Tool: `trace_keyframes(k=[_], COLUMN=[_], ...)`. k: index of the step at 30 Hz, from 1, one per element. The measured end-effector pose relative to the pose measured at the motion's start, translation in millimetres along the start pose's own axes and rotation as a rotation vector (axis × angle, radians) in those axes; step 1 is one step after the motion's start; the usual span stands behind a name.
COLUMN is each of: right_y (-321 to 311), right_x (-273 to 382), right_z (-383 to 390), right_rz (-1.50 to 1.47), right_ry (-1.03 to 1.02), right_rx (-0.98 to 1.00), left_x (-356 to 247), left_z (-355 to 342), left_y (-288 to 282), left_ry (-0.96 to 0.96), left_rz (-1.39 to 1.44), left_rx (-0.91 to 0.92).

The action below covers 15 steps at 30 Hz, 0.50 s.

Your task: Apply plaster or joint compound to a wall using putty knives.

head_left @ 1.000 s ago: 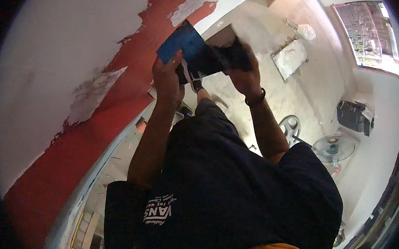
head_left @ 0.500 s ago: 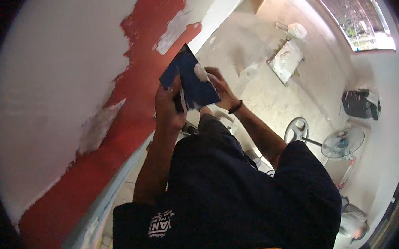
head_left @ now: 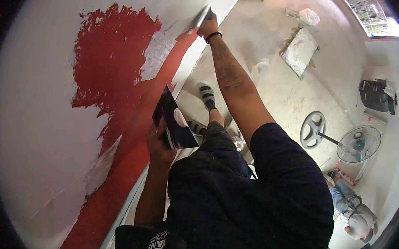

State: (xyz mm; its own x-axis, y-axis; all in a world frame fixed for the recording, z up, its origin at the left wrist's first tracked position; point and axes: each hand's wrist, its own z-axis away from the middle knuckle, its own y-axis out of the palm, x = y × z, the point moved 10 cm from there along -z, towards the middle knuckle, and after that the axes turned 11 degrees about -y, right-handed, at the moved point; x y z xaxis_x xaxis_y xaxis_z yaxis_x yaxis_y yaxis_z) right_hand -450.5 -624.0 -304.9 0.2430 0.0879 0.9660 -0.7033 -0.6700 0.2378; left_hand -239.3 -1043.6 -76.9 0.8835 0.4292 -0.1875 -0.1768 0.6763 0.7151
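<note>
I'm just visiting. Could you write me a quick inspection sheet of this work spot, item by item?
Surface: red wall, largely covered in pale filler.
Job's things: scraper blade pressed to the wall; dark board carrying a pale dab.
Clutter: mixing tray, white bag, dark bag on the floor.
Hands: right hand grips the scraper; left hand holds the board.
Cables: nothing seen.
Surroundings: standing fan, another person low by the far wall, window.

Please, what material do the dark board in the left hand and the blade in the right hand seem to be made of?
The dark board in the left hand looks like thin, rigid plastic or metal: flat, glossy, with a white dab of filler on it. The blade in the right hand looks like bare metal, thin and pale grey against the wall; too small to be sure.
</note>
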Motion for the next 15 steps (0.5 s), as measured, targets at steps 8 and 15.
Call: trace_keyframes(k=[8,15], right_y=[83.4,127.8], right_x=[112.3,228.9], right_z=[68.1,140.3], right_rz=[0.505,0.62], right_ry=[0.066,-0.136], right_rx=[-0.102,-0.113], left_x=[-5.0,-8.0], left_z=[5.9,17.6], left_y=[-4.6,-54.0], left_ry=[-0.04,-0.034], left_rz=[-0.022,0.121], left_rx=[0.097,0.022])
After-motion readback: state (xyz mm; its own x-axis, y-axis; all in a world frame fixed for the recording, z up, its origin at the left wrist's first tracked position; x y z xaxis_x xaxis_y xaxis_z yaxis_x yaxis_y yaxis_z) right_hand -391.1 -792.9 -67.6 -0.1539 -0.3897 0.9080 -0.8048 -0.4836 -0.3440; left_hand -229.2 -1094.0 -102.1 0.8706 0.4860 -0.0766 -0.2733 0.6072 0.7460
